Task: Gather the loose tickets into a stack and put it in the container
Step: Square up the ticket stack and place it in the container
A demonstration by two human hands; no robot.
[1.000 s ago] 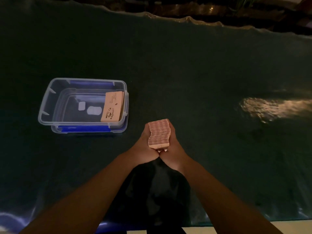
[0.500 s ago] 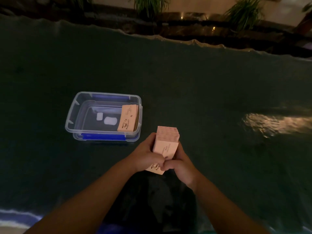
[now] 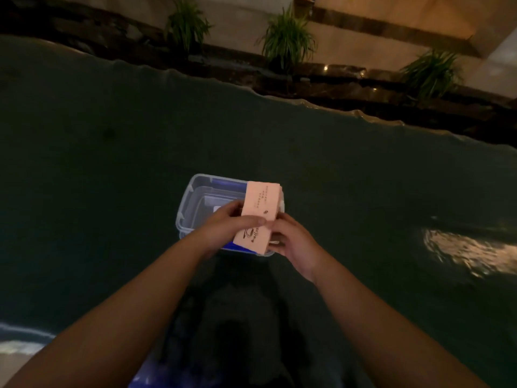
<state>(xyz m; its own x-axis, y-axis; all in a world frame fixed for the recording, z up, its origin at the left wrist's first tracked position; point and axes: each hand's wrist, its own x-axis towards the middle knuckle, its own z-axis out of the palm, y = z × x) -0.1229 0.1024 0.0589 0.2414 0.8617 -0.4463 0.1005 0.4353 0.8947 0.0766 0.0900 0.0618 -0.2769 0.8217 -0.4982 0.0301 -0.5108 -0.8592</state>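
Note:
A pink stack of tickets point(image 3: 258, 214) with dark print on its top face is held flat over the right end of a clear plastic container point(image 3: 188, 203) with blue clips. My left hand point(image 3: 226, 229) grips the stack's left side, thumb across the top. My right hand point(image 3: 291, 239) holds its right side and near end. The stack hides the container's right part and whatever lies inside there.
The container sits on a dark green table cover point(image 3: 112, 163) with a wavy far edge. A bright light reflection point(image 3: 470, 250) lies on the cover at the right. Potted plants point(image 3: 285, 40) and a dark ledge stand beyond the table.
Both hands carried the stack from in front of the container to above its right end, and the stack turned from upright to lying flat. The camera view tilted upward.

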